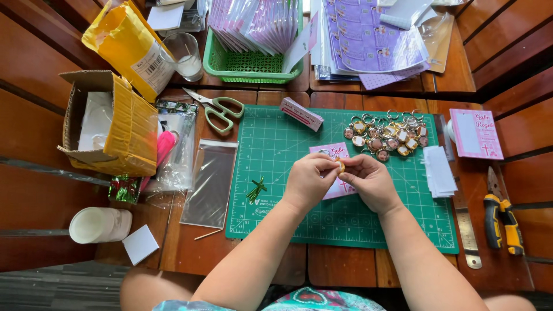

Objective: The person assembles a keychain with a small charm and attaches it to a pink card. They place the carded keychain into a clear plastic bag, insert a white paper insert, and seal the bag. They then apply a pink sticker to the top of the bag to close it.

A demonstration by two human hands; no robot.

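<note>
Keychain charm [341, 166], small, rounded and gold-rimmed, pinched between both hands over a green gridded cutting mat [276, 190].

The mat lies flat on a slatted wooden table. The left hand [307, 181] and right hand [368, 179] meet fingertip to fingertip, both gripping the charm above a pink printed card [334, 152]; its long axis is too small to tell. A green plastic basket [249, 68] holds upright pink packets; an open cardboard box [106, 121] holds white wrapping.

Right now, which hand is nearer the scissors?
Left. The left hand lies just right of and below the scissors; the right hand is farther right.
</note>
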